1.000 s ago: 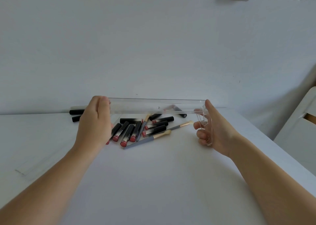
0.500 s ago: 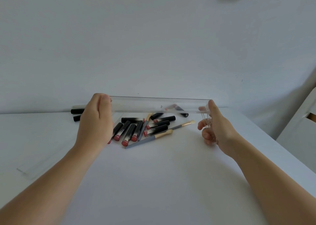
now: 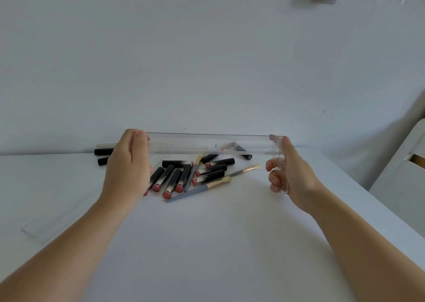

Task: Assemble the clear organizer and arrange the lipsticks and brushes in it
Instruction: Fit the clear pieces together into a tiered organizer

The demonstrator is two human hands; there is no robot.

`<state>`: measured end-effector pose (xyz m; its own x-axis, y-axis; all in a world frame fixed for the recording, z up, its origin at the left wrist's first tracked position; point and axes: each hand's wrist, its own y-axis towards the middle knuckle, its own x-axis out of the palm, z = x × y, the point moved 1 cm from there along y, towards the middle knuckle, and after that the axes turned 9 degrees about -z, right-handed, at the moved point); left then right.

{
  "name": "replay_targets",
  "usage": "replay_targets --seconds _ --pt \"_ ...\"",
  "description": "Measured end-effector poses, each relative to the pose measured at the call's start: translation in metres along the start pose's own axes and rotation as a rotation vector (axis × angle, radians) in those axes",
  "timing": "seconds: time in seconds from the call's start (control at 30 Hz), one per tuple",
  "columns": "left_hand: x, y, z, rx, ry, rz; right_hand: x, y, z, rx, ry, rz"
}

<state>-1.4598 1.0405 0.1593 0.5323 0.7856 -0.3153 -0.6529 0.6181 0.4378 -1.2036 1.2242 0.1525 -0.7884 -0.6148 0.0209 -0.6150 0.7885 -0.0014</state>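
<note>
**Both Hands Holding the Clear Organizer Panel Above the Table**

Both hands are raised above the white table, and one long, narrow, clear acrylic organizer panel is held level between them. The left end of the panel is gripped by the left hand, whose fingers are curled round it from behind. The right end is held by the right hand: the thumb is laid along the top corner, and the remaining fingers are curled round a small clear end piece that hangs downward from that corner. Whether the end piece is joined to the panel cannot be told.

Beneath and behind the raised panel, a loose cluster of black lipstick tubes with pink-red ends is laid on the table. About ten tubes can be counted in the cluster; some are overlapped or seen only through the acrylic, so the count is approximate. Two further black tubes are placed apart from the cluster, just to the left of the left hand, near the wall.

Three grey-handled makeup brushes with pale bristle tips are mixed in with the tubes, two at the near right edge of the cluster and one within it.

One more flat clear acrylic sheet is laid on the table at the near left, well apart from the cluster.
</note>
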Motion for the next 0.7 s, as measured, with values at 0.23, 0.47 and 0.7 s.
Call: replay_targets --seconds 0.23,0.47,0.7 --pt "0.001 -0.001 0.0 -0.038 -0.002 -0.007 -0.005 0.004 0.0 -0.033 -0.031 0.049" --pt "0.004 -0.002 -0.002 -0.084 -0.043 -0.033 -0.012 0.01 0.003 -0.054 -0.032 0.094" --pt "0.004 -0.009 0.006 -0.152 -0.008 -0.086 -0.017 0.011 0.008 -0.058 -0.023 0.101"
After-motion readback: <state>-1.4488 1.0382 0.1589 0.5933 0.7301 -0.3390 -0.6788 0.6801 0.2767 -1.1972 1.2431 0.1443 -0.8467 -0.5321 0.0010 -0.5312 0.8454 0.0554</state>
